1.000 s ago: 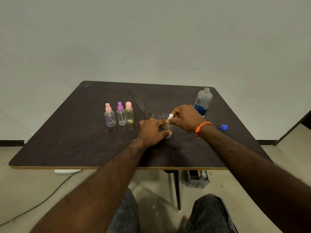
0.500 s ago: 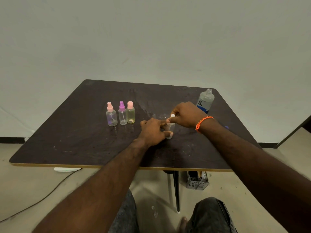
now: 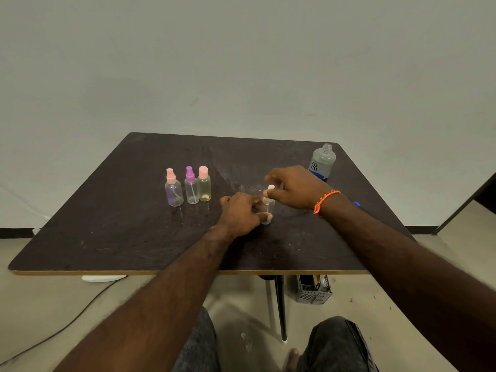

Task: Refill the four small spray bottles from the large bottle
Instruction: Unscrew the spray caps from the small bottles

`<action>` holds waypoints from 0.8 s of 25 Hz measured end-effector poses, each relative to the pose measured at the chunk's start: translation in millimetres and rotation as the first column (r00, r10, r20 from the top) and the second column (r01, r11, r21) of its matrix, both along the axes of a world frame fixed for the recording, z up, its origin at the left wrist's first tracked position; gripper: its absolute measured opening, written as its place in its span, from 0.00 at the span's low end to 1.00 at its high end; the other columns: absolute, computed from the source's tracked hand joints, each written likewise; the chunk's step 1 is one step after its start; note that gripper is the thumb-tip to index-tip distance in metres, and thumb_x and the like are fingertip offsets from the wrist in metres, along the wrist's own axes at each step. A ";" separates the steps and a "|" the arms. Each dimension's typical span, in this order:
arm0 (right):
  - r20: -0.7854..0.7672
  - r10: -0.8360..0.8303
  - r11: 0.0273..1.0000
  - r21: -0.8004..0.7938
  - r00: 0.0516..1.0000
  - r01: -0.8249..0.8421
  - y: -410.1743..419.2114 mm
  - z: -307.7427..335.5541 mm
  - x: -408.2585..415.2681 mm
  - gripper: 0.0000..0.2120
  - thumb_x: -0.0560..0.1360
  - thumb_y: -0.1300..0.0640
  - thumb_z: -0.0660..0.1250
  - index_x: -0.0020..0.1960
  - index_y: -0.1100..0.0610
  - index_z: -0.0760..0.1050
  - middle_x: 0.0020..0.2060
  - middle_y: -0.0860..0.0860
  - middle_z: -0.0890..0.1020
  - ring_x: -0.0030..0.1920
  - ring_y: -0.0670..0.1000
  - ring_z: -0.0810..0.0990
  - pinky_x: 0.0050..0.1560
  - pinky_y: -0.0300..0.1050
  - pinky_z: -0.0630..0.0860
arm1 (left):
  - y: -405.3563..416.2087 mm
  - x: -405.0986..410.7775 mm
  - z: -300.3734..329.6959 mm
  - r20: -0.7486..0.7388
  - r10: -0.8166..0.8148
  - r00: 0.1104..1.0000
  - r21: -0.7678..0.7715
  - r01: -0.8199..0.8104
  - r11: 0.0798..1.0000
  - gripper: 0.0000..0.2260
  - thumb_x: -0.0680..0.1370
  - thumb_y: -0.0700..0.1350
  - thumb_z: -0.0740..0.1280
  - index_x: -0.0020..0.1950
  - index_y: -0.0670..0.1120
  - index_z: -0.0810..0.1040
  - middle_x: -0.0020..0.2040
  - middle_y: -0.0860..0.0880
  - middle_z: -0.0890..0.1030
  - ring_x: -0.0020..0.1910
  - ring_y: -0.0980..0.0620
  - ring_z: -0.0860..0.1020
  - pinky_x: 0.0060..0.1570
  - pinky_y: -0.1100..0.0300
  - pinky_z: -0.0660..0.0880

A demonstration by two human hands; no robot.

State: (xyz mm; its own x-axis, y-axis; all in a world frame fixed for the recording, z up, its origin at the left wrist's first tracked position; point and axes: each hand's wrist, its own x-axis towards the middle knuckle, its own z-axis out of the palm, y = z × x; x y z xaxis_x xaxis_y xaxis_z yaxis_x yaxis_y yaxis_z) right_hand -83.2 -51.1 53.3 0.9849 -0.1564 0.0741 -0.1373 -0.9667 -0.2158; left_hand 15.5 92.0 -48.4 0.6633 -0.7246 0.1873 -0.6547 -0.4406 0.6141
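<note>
Head view: a dark table (image 3: 107, 232) is seen from above, set against a pale wall. On the left part of the table three small spray bottles are lined up upright, close together: a clear bottle with a pale pink sprayer (image 3: 174, 191), next to it a clear bottle with a purple sprayer (image 3: 191, 188), and touching that one a yellowish bottle with a pink cap (image 3: 204, 183). To the right of this row, near the middle of the table, the left hand (image 3: 241, 213) is laid with its fingers curled around the lower body of a fourth small clear bottle (image 3: 268, 209), which is kept upright on the table. Directly above that bottle, its white spray top (image 3: 270, 188) is pinched between the thumb and fingertips of the right hand (image 3: 296, 187); whether the top is fully seated on the neck cannot be told. An orange bracelet (image 3: 326, 200) is worn on the right wrist. Behind the right hand, near the far right corner of the table, the large bottle (image 3: 323, 162) is stood upright and uncapped, well apart from the three-bottle row. A small blue cap (image 3: 356, 204) is partly hidden behind the right forearm. Under the table a grey basket (image 3: 312, 292) is set on the floor.
</note>
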 end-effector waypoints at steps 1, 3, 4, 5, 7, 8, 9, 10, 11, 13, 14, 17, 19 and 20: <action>-0.007 -0.034 0.999 -0.034 0.999 0.033 -0.1 1.2 3.0 0.17 0.78 0.46 0.68 0.61 0.55 0.80 0.55 0.53 0.84 0.51 0.51 0.82 0.51 0.44 0.77 | 0.0 -0.5 0.2 0.002 -0.001 1.000 0.006 0.001 1.000 0.11 0.75 0.58 0.75 0.55 0.59 0.83 0.45 0.63 0.82 0.56 0.57 0.79 0.59 0.49 0.60; -0.030 -0.044 0.999 -0.032 0.999 0.043 1.9 3.8 7.6 0.15 0.79 0.47 0.67 0.57 0.57 0.82 0.53 0.53 0.85 0.48 0.50 0.81 0.50 0.45 0.78 | 0.4 -0.6 -0.2 0.003 -0.006 1.000 0.011 0.006 1.000 0.11 0.75 0.59 0.75 0.56 0.59 0.83 0.45 0.63 0.82 0.57 0.56 0.79 0.59 0.49 0.60; -0.048 -0.028 0.999 -0.025 0.998 0.027 3.7 5.3 8.9 0.13 0.79 0.50 0.67 0.57 0.57 0.82 0.54 0.53 0.84 0.49 0.50 0.81 0.51 0.44 0.77 | 0.9 -0.4 -0.3 -0.001 -0.008 1.000 0.008 0.008 1.000 0.10 0.75 0.59 0.75 0.55 0.59 0.83 0.44 0.63 0.82 0.57 0.56 0.79 0.60 0.49 0.60; -0.080 -0.005 1.000 -0.030 0.997 0.003 5.1 7.7 10.1 0.11 0.79 0.55 0.67 0.58 0.57 0.83 0.56 0.53 0.84 0.51 0.50 0.81 0.52 0.43 0.76 | 1.5 -0.2 -0.4 -0.006 -0.008 1.000 0.004 0.008 1.000 0.09 0.75 0.59 0.75 0.54 0.60 0.82 0.44 0.63 0.82 0.56 0.56 0.79 0.60 0.48 0.60; -0.153 0.047 0.998 -0.041 0.987 -0.053 7.5 10.8 10.5 0.12 0.77 0.64 0.66 0.55 0.54 0.84 0.59 0.51 0.83 0.57 0.51 0.80 0.58 0.44 0.76 | 2.1 -0.5 0.5 -0.014 0.004 1.000 -0.004 -0.004 1.000 0.08 0.75 0.58 0.75 0.51 0.60 0.81 0.45 0.60 0.84 0.56 0.56 0.80 0.62 0.48 0.61; -0.179 0.077 0.996 -0.030 0.981 -0.083 8.8 10.2 8.5 0.16 0.76 0.68 0.64 0.55 0.53 0.84 0.60 0.51 0.82 0.60 0.52 0.79 0.61 0.46 0.76 | 1.8 -0.7 0.3 -0.020 0.013 1.000 -0.006 -0.013 1.000 0.08 0.75 0.58 0.75 0.50 0.59 0.81 0.46 0.59 0.85 0.55 0.55 0.79 0.63 0.47 0.62; -0.181 0.100 0.995 0.001 0.978 -0.101 9.9 9.5 5.1 0.20 0.75 0.70 0.63 0.58 0.52 0.83 0.62 0.51 0.81 0.62 0.51 0.78 0.63 0.47 0.76 | 1.6 -1.0 0.0 -0.020 0.021 1.000 -0.003 -0.021 1.000 0.08 0.75 0.58 0.75 0.51 0.58 0.82 0.47 0.58 0.85 0.55 0.55 0.79 0.63 0.47 0.62; -0.150 0.112 0.993 0.054 0.982 -0.105 9.5 8.4 2.2 0.23 0.74 0.70 0.63 0.62 0.50 0.81 0.64 0.50 0.80 0.63 0.50 0.77 0.64 0.47 0.75 | 1.2 -0.9 -0.1 -0.013 0.024 1.000 0.000 -0.024 1.000 0.09 0.75 0.58 0.75 0.51 0.56 0.83 0.47 0.58 0.85 0.55 0.55 0.79 0.62 0.48 0.62; -0.094 0.104 0.990 0.105 0.990 -0.094 7.8 7.6 -0.2 0.24 0.74 0.68 0.64 0.65 0.49 0.79 0.65 0.49 0.80 0.63 0.49 0.77 0.64 0.46 0.75 | 1.4 -0.9 -0.3 -0.003 0.020 1.000 0.001 -0.020 1.000 0.10 0.75 0.58 0.75 0.52 0.56 0.84 0.47 0.58 0.85 0.56 0.55 0.79 0.61 0.48 0.62; 0.007 0.035 0.991 0.133 0.999 -0.036 2.6 8.8 -1.1 0.18 0.77 0.59 0.67 0.66 0.50 0.78 0.61 0.48 0.81 0.57 0.48 0.80 0.59 0.44 0.77 | 1.8 -0.2 0.0 0.006 0.008 1.000 -0.011 -0.008 1.000 0.11 0.75 0.57 0.75 0.56 0.56 0.84 0.47 0.59 0.85 0.56 0.55 0.79 0.61 0.47 0.62; 0.024 0.000 0.995 0.102 1.000 -0.003 -0.1 9.6 0.1 0.14 0.78 0.53 0.68 0.62 0.51 0.80 0.57 0.49 0.83 0.54 0.49 0.81 0.54 0.43 0.77 | 1.7 -0.3 0.4 0.009 0.004 1.000 -0.010 -0.004 1.000 0.13 0.75 0.57 0.75 0.57 0.56 0.84 0.47 0.59 0.85 0.56 0.55 0.79 0.61 0.47 0.63; -0.015 -0.036 0.998 0.044 0.999 0.037 -1.0 12.5 5.2 0.11 0.79 0.49 0.69 0.53 0.55 0.83 0.50 0.50 0.85 0.49 0.49 0.82 0.47 0.40 0.74 | 1.3 -0.8 2.3 0.011 -0.005 1.000 0.014 0.005 1.000 0.13 0.76 0.58 0.74 0.59 0.56 0.83 0.48 0.57 0.85 0.55 0.54 0.79 0.60 0.47 0.62; -0.056 -0.003 0.998 0.057 0.998 0.006 3.9 16.1 6.7 0.08 0.79 0.57 0.68 0.55 0.54 0.84 0.53 0.50 0.85 0.51 0.48 0.81 0.50 0.39 0.73 | 1.6 -0.3 1.9 0.005 -0.005 1.000 0.009 0.005 1.000 0.12 0.76 0.58 0.74 0.57 0.57 0.83 0.47 0.58 0.84 0.54 0.55 0.79 0.60 0.48 0.62; -0.081 0.019 0.999 0.047 0.997 -0.016 5.3 16.9 6.4 0.10 0.78 0.62 0.67 0.56 0.54 0.84 0.55 0.50 0.84 0.54 0.48 0.81 0.53 0.40 0.73 | 1.8 -0.7 1.9 -0.002 -0.003 1.000 0.003 0.003 1.000 0.11 0.76 0.58 0.74 0.56 0.56 0.83 0.47 0.58 0.85 0.54 0.55 0.79 0.60 0.48 0.62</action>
State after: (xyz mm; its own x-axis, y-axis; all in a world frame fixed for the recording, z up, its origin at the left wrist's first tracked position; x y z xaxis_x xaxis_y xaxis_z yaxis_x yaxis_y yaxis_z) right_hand -76.8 -45.8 70.2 0.9900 -0.1405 -0.0130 -0.1393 -0.9585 -0.2489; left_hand 14.9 93.8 -46.5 0.6617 -0.7270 0.1834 -0.6546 -0.4409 0.6142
